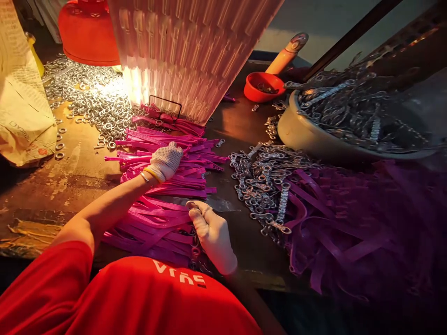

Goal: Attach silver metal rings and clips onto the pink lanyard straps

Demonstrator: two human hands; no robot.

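My left hand (165, 160), in a white knit glove, rests knuckles-up on a stack of pink straps (164, 186), its fingers curled down into the straps. Closer to me, my right hand (211, 232), also gloved, pinches a small metal ring piece (193, 205) at the edge of the pink strap pile. A heap of metal swivel clasps (265, 181) lies just right of both hands on the dark table.
A large bowl (307, 135) full of metal clasps stands at right, above loose purple straps (349, 232). A red scoop (263, 86) lies behind. Metal rings (91, 97) spread at back left near a red lamp (87, 32), a hanging strap bundle (188, 51) and paper (21, 102).
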